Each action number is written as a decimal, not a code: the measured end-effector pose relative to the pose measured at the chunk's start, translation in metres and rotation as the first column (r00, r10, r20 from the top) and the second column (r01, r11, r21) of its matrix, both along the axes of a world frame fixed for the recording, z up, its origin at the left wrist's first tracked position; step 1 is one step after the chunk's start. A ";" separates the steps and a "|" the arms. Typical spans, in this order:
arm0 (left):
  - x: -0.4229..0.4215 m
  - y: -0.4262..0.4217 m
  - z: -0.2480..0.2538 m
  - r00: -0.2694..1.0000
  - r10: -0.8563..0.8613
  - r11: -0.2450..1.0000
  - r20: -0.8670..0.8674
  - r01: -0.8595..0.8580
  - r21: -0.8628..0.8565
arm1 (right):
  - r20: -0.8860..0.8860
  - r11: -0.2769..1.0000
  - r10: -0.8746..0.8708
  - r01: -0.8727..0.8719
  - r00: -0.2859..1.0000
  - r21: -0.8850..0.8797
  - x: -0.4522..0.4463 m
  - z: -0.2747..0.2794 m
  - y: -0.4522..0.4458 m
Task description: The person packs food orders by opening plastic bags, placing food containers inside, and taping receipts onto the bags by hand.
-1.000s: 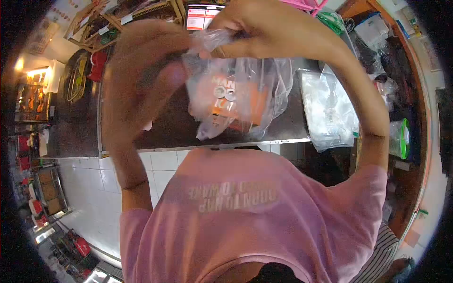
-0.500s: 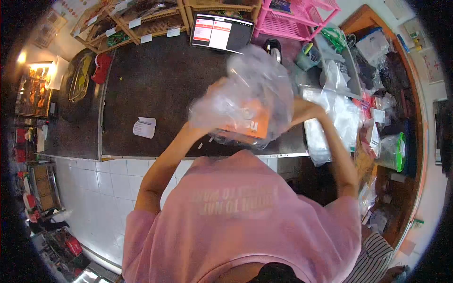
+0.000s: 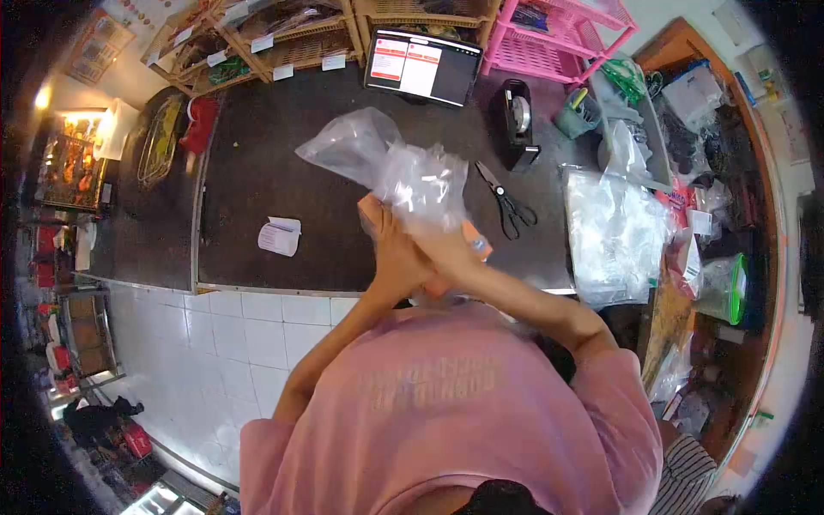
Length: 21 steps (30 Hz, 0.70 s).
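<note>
An orange box (image 3: 476, 240) with pale print lies near the table's front edge, close to my body and partly hidden by my hands. A clear plastic bag (image 3: 416, 180) is bunched over it, its loose end spread to the back left. My left hand (image 3: 396, 249) is at the box's left side, fingers bent against the box and bag. My right hand (image 3: 451, 253) presses down on the bag over the box, crossing close to my left hand; its fingers are mostly hidden. Right of the bag lie black-handled scissors (image 3: 506, 202).
A tape dispenser (image 3: 517, 124) stands behind the scissors, beside a cup (image 3: 577, 116). A tablet (image 3: 422, 67) leans before the racks. Clear bags (image 3: 614, 236) are stacked at right. A paper slip (image 3: 280, 236) lies left; a pink rack (image 3: 549, 47) stands behind.
Both hands have come down from their raised position with the bag and box, toward the table's front edge. The bag has flattened and its loose end now points back left. The scissors have come into view.
</note>
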<state>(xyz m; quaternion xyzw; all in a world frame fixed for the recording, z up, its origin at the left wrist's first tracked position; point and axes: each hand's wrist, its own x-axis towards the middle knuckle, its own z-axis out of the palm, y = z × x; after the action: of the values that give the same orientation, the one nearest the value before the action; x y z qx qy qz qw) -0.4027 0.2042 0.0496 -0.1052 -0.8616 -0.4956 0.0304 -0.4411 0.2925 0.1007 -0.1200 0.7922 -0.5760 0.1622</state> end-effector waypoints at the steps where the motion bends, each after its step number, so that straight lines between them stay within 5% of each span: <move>1: 0.001 -0.003 -0.002 1.000 0.007 0.999 0.014 -0.008 0.036 | -0.181 0.996 -0.058 0.069 0.982 0.057 0.013 -0.003 -0.002; 2: 0.002 -0.003 -0.004 1.000 0.010 0.998 0.020 -0.012 0.054 | -0.532 0.980 -0.092 0.172 0.842 0.103 0.025 -0.016 -0.003; 4: 0.002 -0.004 -0.006 1.000 0.010 0.998 0.016 -0.011 0.069 | -0.702 0.976 0.103 0.065 0.704 0.208 0.024 -0.004 0.005; 7: -0.004 -0.006 -0.004 1.000 0.014 0.998 -0.001 -0.014 0.066 | -0.224 0.749 0.659 -0.600 0.718 0.281 -0.004 0.054 0.065; 10: -0.017 -0.006 0.001 0.999 0.043 0.997 -0.028 -0.041 0.060 | -0.508 0.692 0.720 -0.445 0.473 0.568 -0.045 0.038 0.067; 13: -0.034 -0.003 0.013 0.963 0.195 0.978 -0.185 -0.206 -0.039 | -0.417 0.400 0.895 -0.701 0.160 0.591 -0.064 0.022 0.046; 16: -0.045 0.009 0.021 0.803 0.396 0.843 -0.445 -0.510 -0.170 | -0.620 0.731 0.682 -0.393 0.388 0.558 -0.074 0.000 0.053; 17: -0.049 0.016 0.018 0.739 0.424 0.787 -0.524 -0.587 -0.190 | -0.358 0.855 0.516 -0.440 0.778 0.275 -0.078 -0.008 0.055; 18: -0.052 0.022 0.015 0.687 0.437 0.741 -0.580 -0.641 -0.200 | 0.061 0.948 0.319 -0.320 0.946 0.001 -0.082 -0.013 0.057; 19: -0.052 0.024 0.011 0.706 0.383 0.772 -0.596 -0.599 -0.213 | 0.510 0.981 0.155 -0.069 0.846 -0.183 -0.089 -0.019 0.060; 20: -0.055 0.024 0.005 0.720 0.330 0.799 -0.610 -0.558 -0.226 | 0.686 0.991 0.133 -0.101 0.716 -0.087 -0.109 -0.031 0.063; 21: -0.059 0.023 -0.001 0.729 0.274 0.821 -0.627 -0.517 -0.242 | 0.656 0.938 0.346 -0.247 0.671 -0.242 -0.136 -0.029 0.076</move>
<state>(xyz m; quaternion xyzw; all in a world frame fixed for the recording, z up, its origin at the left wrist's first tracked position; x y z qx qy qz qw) -0.4616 0.2268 0.0487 -0.0605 -0.8970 -0.2351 0.3695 -0.5773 0.3684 0.0720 -0.0350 0.6041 -0.5960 0.5279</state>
